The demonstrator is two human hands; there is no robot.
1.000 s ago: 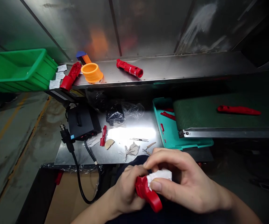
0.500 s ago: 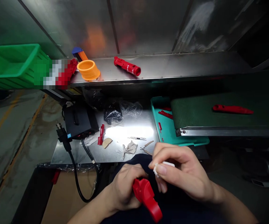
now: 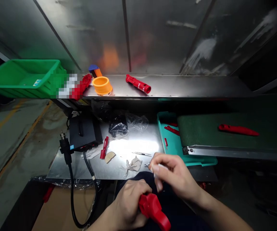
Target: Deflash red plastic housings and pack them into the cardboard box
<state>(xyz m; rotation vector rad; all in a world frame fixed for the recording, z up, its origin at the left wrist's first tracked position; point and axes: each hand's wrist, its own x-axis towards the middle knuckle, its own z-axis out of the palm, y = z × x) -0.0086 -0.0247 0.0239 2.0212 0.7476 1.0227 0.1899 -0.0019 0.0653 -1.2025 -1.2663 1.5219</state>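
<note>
Right hand pinches a white cloth, now drawn clear of the red part clenched in the left hand.

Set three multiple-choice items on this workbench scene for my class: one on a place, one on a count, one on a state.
1. Where does the orange ring stand?
A. On the upper steel shelf
B. In the teal tray
C. On the belt

2. How many red parts lie on the green belt?
A. None
B. One
C. Three

3. What is the left hand doing?
A. Lying open, holding nothing
B. Gripping a red plastic part
C. Holding the orange ring

Answers:
1. A, the ring rests on the shelf's surface.
2. B, a single red part lies there.
3. B, its fingers wrap around the red plastic part.
</note>
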